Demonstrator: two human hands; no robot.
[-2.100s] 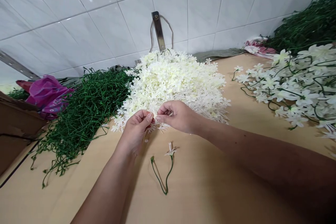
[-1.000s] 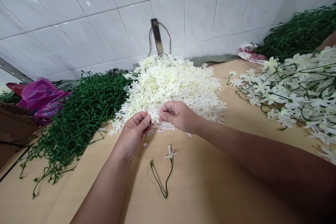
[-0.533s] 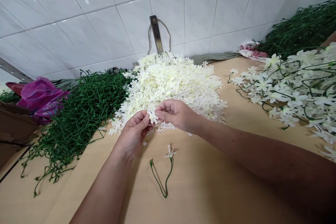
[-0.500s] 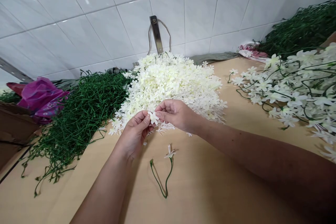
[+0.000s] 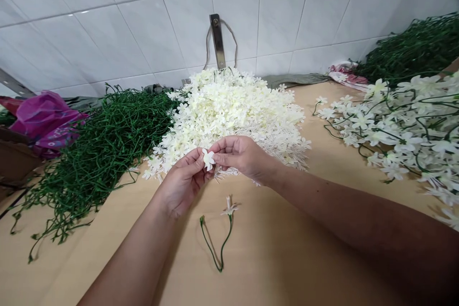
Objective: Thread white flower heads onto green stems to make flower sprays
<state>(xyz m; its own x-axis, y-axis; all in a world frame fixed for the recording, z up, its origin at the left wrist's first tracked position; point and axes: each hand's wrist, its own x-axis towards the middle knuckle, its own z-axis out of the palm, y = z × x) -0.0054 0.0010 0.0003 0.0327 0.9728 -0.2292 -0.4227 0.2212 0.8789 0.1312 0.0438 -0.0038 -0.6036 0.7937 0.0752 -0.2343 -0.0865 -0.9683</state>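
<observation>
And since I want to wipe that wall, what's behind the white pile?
Behind the white pile, a metal bracket, a cord and tiled wall show, with grey cloth at right. Whatever sits lower is covered and can't be seen.

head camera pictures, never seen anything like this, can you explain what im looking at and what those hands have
There is no robot here. Every view comes from one camera on a person's head, looking forward and down, so the two bare hands are that person's own.

The left hand pinches a small white flower. The right hand has its fingertips at the flower's edge; whether they grip it too is hard to tell.

On the table, nearer the camera than the hands, lies a bent green stem with a white bloom at one end. Beyond the hands is a heap of white flowers, with green stems to its left and stemmed flowers to its right. A tiled wall stands behind.
</observation>
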